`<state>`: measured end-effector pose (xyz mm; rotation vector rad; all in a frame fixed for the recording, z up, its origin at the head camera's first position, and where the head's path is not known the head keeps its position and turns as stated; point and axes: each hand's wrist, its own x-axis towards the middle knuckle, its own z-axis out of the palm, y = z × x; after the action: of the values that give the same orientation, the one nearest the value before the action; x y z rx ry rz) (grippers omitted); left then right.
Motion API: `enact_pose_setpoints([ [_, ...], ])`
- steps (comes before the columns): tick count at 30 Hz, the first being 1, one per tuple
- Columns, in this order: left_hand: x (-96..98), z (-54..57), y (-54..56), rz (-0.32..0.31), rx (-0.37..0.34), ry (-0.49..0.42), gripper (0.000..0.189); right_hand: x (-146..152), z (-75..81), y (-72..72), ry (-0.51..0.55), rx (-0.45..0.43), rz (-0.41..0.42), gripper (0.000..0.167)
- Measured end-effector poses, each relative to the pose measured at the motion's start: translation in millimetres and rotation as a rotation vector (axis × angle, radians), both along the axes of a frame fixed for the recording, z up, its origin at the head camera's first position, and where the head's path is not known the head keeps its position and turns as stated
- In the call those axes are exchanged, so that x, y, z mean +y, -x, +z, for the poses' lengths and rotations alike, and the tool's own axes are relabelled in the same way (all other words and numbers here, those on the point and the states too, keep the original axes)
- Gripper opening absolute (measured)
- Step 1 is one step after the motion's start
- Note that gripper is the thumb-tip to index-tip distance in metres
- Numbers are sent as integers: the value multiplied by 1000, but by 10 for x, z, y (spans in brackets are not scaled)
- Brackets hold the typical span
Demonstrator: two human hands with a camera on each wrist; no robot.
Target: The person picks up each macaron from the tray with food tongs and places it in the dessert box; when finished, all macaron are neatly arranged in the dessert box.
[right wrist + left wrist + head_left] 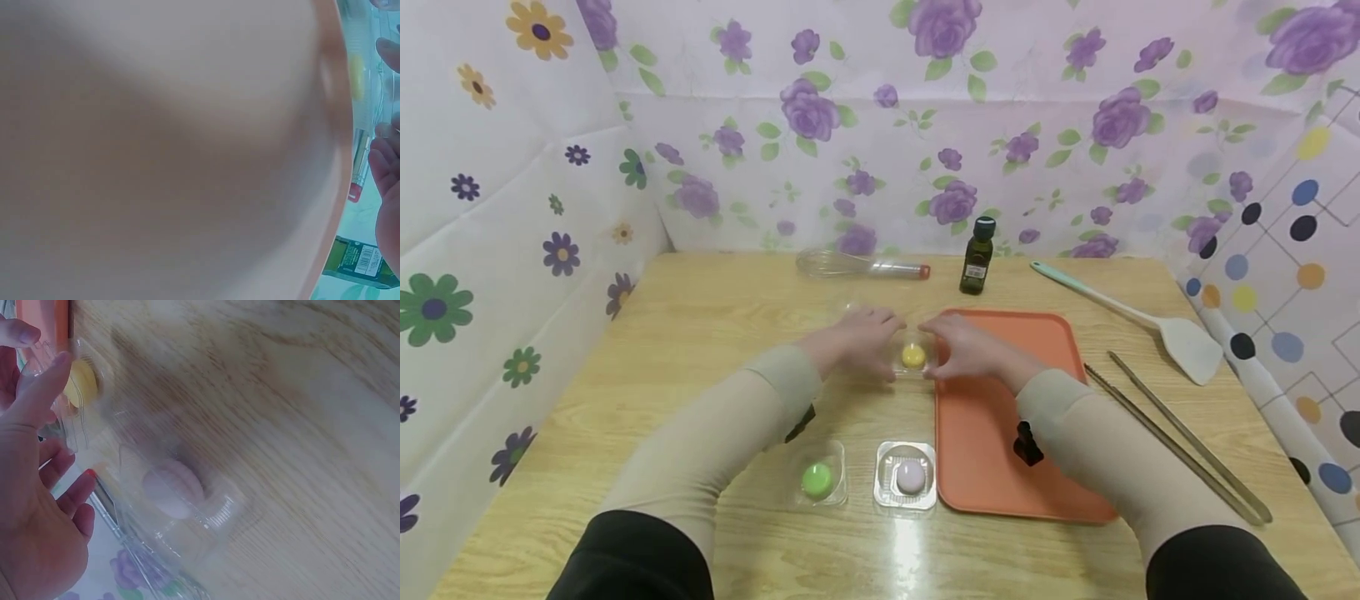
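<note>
A yellow macaron [913, 357] sits in a clear plastic box at the tray's left edge, between my hands. My left hand [865, 337] pinches one side of a clear plastic lid [80, 428] over it. From the other side, my right hand [973, 346] grips the same lid, its fingers curved around the edge. In the left wrist view, a pale pink macaron [174, 489] lies in another clear box beside my left hand; the head view mostly hides it. Nearer me, a green macaron [816, 481] and a lavender macaron [911, 476] sit in clear boxes.
An orange tray [985, 467] lies under my right forearm. Metal tongs [1180, 442] and a white spatula [1187, 346] lie to the right. A whisk [865, 266] and a dark green bottle [977, 257] are at the back, before a flowered cloth wall [865, 125].
</note>
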<state>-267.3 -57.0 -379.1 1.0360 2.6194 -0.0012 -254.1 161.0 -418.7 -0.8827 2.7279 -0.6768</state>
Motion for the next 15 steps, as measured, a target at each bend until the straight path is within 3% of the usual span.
enact_pose_setpoints([
  [15, 35, -20, 11, -7, 0, 26, 82, -23, -30, 26, -67, -2, 10, 80],
])
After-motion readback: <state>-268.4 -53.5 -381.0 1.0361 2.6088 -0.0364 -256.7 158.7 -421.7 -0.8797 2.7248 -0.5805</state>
